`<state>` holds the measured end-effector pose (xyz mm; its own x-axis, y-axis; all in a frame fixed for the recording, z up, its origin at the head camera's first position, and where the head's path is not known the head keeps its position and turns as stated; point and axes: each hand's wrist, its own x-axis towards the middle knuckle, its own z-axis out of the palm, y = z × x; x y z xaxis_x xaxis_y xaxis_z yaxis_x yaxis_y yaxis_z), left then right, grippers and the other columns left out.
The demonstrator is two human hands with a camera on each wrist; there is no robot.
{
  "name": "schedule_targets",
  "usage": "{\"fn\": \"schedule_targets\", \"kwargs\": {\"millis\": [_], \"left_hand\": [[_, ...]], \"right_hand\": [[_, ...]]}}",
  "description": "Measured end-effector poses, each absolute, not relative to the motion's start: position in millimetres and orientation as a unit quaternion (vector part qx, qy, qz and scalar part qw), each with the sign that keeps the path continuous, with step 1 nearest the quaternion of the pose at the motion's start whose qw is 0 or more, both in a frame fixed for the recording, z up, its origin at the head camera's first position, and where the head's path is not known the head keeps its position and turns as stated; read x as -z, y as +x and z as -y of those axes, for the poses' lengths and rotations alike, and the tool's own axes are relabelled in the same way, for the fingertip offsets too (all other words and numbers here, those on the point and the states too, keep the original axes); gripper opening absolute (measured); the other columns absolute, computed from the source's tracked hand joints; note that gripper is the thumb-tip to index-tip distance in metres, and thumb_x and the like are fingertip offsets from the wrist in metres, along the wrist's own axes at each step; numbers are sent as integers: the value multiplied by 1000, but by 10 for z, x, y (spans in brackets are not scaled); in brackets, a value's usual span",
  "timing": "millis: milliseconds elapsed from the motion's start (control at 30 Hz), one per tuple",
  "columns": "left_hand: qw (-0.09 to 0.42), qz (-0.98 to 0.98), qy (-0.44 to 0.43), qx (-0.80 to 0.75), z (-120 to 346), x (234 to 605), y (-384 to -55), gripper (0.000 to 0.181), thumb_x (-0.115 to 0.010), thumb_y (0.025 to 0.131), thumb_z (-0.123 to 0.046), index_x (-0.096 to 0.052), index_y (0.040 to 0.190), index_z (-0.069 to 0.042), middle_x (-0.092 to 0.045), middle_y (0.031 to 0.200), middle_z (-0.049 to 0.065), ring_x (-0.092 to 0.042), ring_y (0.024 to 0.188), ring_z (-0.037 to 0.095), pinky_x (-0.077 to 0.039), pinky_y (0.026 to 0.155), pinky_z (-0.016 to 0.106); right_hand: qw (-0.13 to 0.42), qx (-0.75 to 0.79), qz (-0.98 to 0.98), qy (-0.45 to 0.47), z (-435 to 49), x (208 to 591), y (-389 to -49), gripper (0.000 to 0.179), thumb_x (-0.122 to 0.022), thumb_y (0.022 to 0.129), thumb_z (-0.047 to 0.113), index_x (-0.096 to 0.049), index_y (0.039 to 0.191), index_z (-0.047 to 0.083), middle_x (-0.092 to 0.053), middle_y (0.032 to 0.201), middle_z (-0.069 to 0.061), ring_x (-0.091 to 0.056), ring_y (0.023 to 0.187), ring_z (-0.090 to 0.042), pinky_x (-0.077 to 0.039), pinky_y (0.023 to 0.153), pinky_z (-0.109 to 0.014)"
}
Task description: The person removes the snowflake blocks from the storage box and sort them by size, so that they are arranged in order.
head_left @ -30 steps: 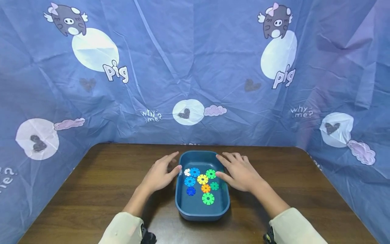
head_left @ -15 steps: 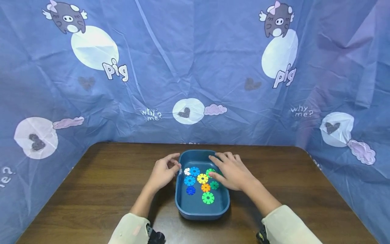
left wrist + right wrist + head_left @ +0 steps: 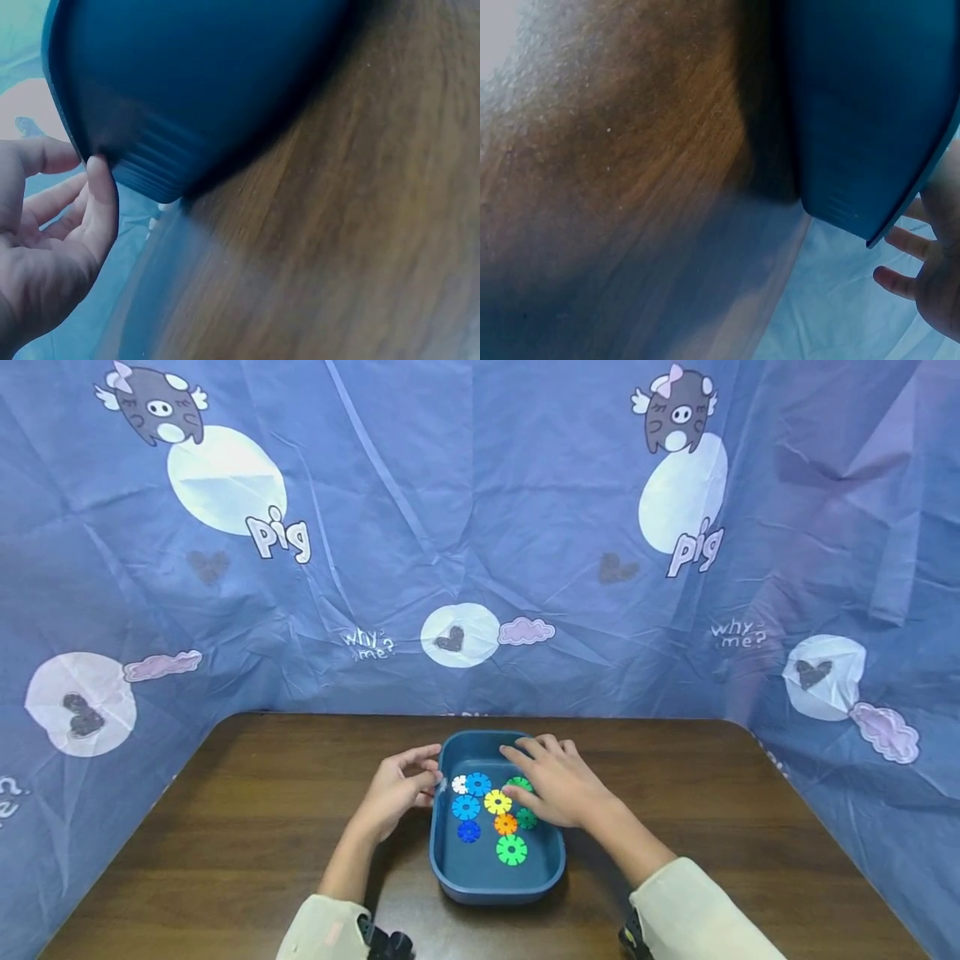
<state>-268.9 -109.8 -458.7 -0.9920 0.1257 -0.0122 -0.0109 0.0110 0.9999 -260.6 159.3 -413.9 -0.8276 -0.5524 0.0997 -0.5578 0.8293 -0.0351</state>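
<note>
A dark blue rectangular tray [image 3: 491, 881] holds several coloured, notched snowflake building discs: white, blue, yellow, orange and green. At the tray's left rim my left hand [image 3: 395, 793] has its thumb at the edge and curled fingers against the outer wall; the left wrist view shows this left hand [image 3: 56, 232] pinching the rim. My right hand [image 3: 558, 783] reaches over the right rim with its fingers loosely spread. Its thumb lies above a green disc [image 3: 520, 784], partly hiding it, near the yellow disc [image 3: 497, 802]. No disc shows between the right fingers.
The tray stands on a brown wooden table [image 3: 262, 827] with rounded far corners. Behind and around it hangs a blue cloth [image 3: 585, 527] printed with pigs, hearts and clouds. Dark straps sit at both cuffs.
My right hand has moved left, farther over the tray. The left hand has drawn its fingers in and come onto the rim. The discs and tray have not visibly shifted.
</note>
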Motion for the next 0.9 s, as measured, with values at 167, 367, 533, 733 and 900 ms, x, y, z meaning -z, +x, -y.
{"fn": "schedule_targets", "kwargs": {"millis": [167, 367, 533, 733, 900], "left_hand": [[77, -670, 36, -737, 1116, 4616, -2696, 52, -63, 88, 5, -57, 140, 3, -59, 113, 21, -65, 78, 18, -60, 67, 29], [101, -649, 25, -754, 1151, 4641, -2715, 51, -65, 91, 5, -57, 141, 0, -60, 120, 24, -66, 82, 19, -61, 69, 30], [103, -654, 28, -749, 1165, 4638, -2707, 50, -66, 93, 4, -56, 142, 0, -59, 121, 25, -66, 82, 20, -61, 70, 30], [101, -658, 28, -745, 1168, 4632, -2703, 50, -66, 93, 2, -56, 142, 0, -59, 121, 25, -67, 80, 19, -61, 70, 29], [104, -654, 33, -748, 1171, 4626, -2698, 50, -65, 94, 3, -55, 143, 1, -58, 122, 26, -66, 80, 17, -60, 70, 28]], "right_hand": [[41, -26, 955, 293, -1572, 4138, -2621, 65, -56, 101, 55, -46, 155, 20, -49, 152, -12, -45, 136, -34, -39, 108, -58], [37, -29, 953, 300, -1514, 4134, -2680, 64, -56, 101, 54, -47, 154, 19, -50, 151, -11, -45, 135, -33, -40, 107, -58], [36, -19, 950, 309, -1436, 4137, -2735, 62, -58, 101, 52, -50, 152, 18, -53, 149, -10, -48, 132, -32, -42, 106, -56], [17, -18, 947, 321, -1337, 4145, -2802, 62, -62, 99, 50, -51, 151, 17, -55, 148, -10, -50, 131, -32, -43, 107, -56], [-5, -25, 945, 327, -1275, 4172, -2848, 61, -62, 100, 48, -51, 151, 17, -56, 146, -10, -52, 132, -32, -42, 111, -56]]}}
